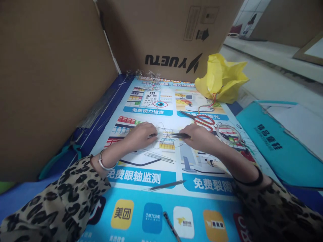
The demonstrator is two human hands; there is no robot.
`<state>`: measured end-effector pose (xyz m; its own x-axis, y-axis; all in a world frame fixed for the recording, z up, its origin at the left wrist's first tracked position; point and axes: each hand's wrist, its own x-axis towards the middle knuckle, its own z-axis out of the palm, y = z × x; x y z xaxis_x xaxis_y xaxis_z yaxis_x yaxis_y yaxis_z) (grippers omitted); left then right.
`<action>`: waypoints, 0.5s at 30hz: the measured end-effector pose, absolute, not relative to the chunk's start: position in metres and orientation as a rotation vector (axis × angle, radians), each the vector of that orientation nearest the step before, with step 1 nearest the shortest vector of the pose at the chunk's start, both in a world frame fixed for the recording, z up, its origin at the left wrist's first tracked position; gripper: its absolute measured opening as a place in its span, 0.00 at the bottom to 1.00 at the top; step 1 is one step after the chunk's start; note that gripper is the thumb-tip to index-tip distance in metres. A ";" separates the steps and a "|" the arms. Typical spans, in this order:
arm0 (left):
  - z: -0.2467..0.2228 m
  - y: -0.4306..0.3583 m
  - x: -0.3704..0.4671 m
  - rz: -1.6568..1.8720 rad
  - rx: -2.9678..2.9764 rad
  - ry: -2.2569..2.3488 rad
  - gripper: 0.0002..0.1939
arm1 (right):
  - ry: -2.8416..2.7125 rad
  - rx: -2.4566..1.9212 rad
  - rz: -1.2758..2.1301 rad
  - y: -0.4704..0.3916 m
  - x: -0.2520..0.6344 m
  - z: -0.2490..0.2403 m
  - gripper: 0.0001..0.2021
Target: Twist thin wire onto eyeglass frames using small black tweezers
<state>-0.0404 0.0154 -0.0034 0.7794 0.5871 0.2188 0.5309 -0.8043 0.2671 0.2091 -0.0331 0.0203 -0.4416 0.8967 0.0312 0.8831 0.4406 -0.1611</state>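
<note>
Over a printed poster (178,168), my left hand (143,135) is closed, its fingers pinched on a small dark tool or piece I cannot make out. My right hand (198,137) is closed around dark pointed tweezers (180,135), whose tips point left toward my left hand. Thin bent wires (165,132) spread between the two hands; their exact hold is too fine to tell. Red-handled scissors (204,121) lie just beyond my right hand, with a coil of clear wire (228,132) to their right. Thin straight rods (158,156) lie below my left hand.
Cardboard panels (161,37) stand at the back and left. A crumpled yellow bag (222,80) sits at the back right, a teal box lid (272,144) at the right. Teal-handled pliers (60,156) lie left. Dark thin sticks (168,185) and a black-tipped tool (171,227) lie in front.
</note>
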 end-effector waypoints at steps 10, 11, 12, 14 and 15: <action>-0.004 0.016 -0.040 0.468 2.776 0.831 0.08 | -2.895 -1.374 -0.459 -0.046 0.191 0.016 0.07; -0.004 0.016 -0.040 0.476 2.773 0.829 0.08 | -2.904 -1.360 -0.508 -0.048 0.189 0.017 0.07; -0.004 0.016 -0.040 0.484 2.771 0.830 0.08 | -2.911 -1.354 -0.543 -0.049 0.188 0.018 0.07; -0.004 0.017 -0.041 0.499 2.764 0.833 0.08 | -2.925 -1.360 -0.574 -0.049 0.188 0.020 0.07; -0.004 0.017 -0.041 0.503 2.761 0.832 0.08 | -2.933 -1.368 -0.567 -0.048 0.189 0.020 0.07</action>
